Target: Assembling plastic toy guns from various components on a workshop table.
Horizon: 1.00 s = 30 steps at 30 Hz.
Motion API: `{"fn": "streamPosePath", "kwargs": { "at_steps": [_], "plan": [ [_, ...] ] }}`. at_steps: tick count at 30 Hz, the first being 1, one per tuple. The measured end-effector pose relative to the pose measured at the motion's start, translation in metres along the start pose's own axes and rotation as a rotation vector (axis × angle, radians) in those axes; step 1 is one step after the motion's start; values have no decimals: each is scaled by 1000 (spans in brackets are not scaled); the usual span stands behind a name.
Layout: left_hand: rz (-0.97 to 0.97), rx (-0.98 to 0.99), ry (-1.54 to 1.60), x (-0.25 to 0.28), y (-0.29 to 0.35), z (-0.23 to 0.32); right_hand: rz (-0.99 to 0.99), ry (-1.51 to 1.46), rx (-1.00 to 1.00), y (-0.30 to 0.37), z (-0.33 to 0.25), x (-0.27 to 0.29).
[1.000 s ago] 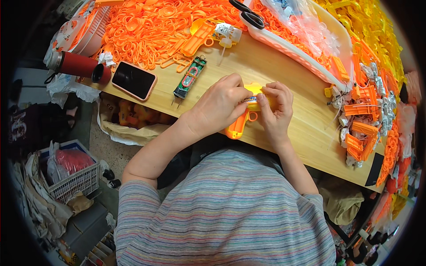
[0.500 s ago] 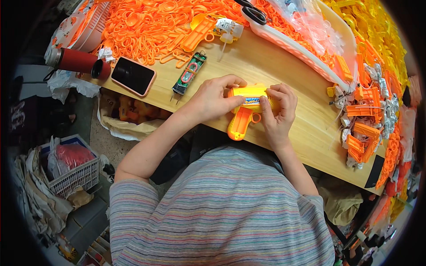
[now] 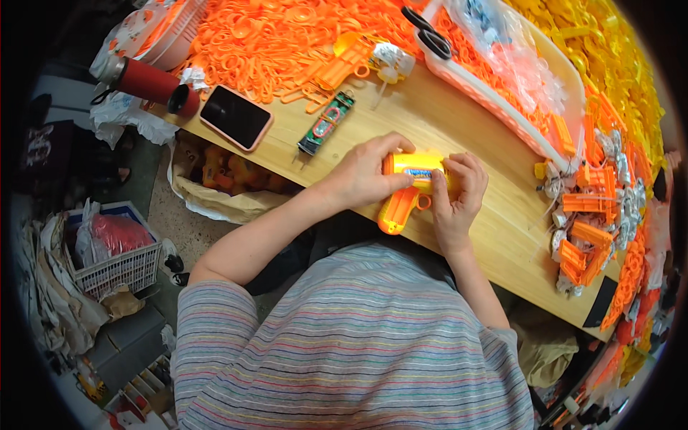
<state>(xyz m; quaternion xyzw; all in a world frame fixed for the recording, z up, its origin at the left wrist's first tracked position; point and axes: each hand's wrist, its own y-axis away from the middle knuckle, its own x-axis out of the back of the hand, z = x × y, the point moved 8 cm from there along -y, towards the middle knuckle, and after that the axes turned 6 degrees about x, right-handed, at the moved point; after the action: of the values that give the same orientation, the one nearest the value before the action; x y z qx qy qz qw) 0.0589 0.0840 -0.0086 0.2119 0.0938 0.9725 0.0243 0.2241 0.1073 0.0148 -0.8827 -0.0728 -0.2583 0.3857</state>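
A yellow and orange toy gun [image 3: 418, 163] with a blue label on its side is held between both hands over the table's near edge. My left hand [image 3: 365, 172] grips the end of its body, thumb along the side. My right hand [image 3: 459, 192] closes on the other end, thumb pressed near the label. The orange and yellow handle [image 3: 396, 210] points down toward me, with a small orange trigger ring [image 3: 423, 203] beside it. Beyond my left hand lies a green electric screwdriver [image 3: 327, 123] with a red band loop on it.
A phone [image 3: 236, 117] and a red thermos [image 3: 143, 79] lie at the left. Orange plastic parts [image 3: 251, 43] are heaped along the back. Scissors [image 3: 428, 34] rest on a white basket [image 3: 494, 107]. Orange and white assemblies [image 3: 589, 201] sit at the right, near a yellow heap [image 3: 609, 43].
The whole view has shifted, so table and things appear a little further right and lower. Both hands still hold the toy gun in much the same grip.
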Motion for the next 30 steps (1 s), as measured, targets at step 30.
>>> {"fn": "streamPosePath", "kwargs": {
  "at_steps": [30],
  "plan": [
    [344,-42,-604,150,-15,-56,-618,186,395,-57,-56,-80]
  ]
}}
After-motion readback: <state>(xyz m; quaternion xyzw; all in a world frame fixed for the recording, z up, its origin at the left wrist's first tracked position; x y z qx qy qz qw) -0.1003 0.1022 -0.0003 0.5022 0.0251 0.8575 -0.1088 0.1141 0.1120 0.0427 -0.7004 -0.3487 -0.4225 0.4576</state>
